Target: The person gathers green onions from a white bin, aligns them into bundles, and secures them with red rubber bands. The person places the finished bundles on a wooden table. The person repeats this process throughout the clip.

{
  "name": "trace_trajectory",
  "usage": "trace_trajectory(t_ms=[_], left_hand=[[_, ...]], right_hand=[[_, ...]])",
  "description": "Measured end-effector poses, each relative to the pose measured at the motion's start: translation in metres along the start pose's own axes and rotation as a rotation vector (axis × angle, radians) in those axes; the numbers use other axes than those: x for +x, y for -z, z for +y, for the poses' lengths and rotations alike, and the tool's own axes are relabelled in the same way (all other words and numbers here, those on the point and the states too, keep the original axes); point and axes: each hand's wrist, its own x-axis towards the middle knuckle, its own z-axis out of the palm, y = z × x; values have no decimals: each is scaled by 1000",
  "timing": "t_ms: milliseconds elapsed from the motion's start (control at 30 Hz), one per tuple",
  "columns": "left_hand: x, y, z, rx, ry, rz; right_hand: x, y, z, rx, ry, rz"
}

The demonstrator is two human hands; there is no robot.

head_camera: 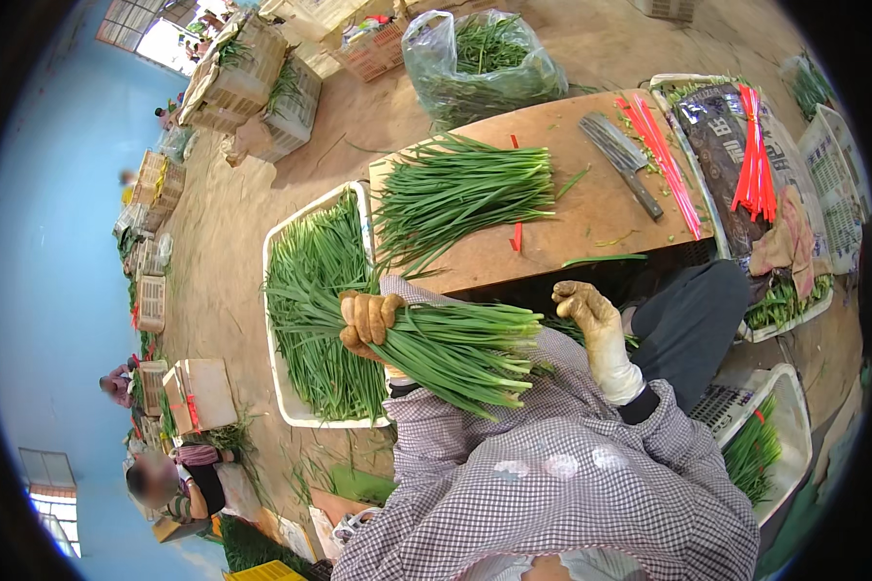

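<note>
My left hand (370,319), in a soiled glove, is closed around a bunch of garlic chives (472,348). The pale cut ends of the bunch point to the right, over my checked apron. My right hand (592,319), gloved as well, is raised to the right of those ends with its fingers loosely bent and nothing in them. Ahead on a wooden board (472,265) lies a pile of garlic chives (472,181), with bits of red strip (516,237) showing at its edges. A cleaver (621,160) rests farther right beside a bundle of red strips (661,163).
At my left stands a white crate (270,348) full of chives. Another crate (712,207) on the right carries a dark bag and more red ties (754,160). A clear plastic bag (429,80) of greens sits beyond the board. A co-worker (189,486) is at far left.
</note>
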Motion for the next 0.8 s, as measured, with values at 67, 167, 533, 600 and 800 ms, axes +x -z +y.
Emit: trace_trajectory(t_ms=[67, 167, 533, 600, 800], left_hand=[[-2, 1, 3, -13, -37, 38], [-6, 1, -9, -30, -15, 80], [-7, -4, -21, -45, 19, 119], [-6, -5, -24, -52, 8, 146], [-8, 1, 14, 29, -111, 156]], right_hand=[[0, 0, -7, -235, 85, -166], [10, -24, -15, -394, 208, -438], [-8, -58, 4, 0, 243, -46], [-9, -52, 2, 29, 248, -52], [-2, 57, -20, -501, -46, -132]])
